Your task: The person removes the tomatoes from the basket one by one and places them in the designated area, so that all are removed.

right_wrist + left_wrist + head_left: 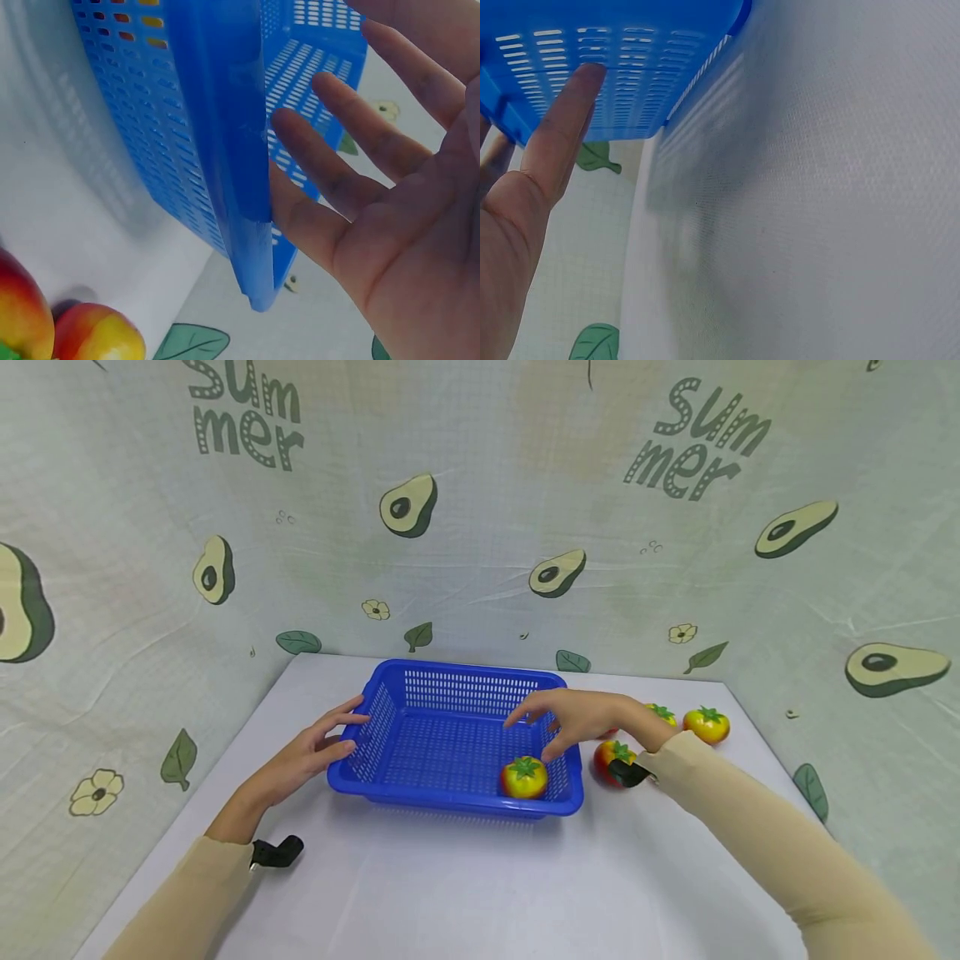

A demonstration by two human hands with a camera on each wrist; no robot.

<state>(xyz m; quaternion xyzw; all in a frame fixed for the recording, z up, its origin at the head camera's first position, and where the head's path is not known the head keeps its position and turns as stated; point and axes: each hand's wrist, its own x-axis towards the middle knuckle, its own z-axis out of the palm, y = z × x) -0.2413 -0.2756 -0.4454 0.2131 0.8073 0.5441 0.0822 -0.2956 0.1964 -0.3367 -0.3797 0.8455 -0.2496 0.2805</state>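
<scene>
A blue plastic basket (450,802) with slotted walls stands on the white table. Inside it, near the front right corner, sits a red-and-yellow tomato (524,778) with a green leafy top. My left hand (303,756) is at the basket's left end, its fingers at the rim; in the left wrist view a straight finger (566,124) lies against the slotted wall. Over the right end of the basket is my right hand (573,718), fingers spread and holding nothing, just above the tomato. The right wrist view shows its loosely bent fingers (367,135) beside the rim.
Right of the basket several more tomatoes lie on the table, one close to the basket (606,764) and another at the far right (707,725); my right forearm partly hides some. A printed cloth (480,610) hangs behind and along both sides.
</scene>
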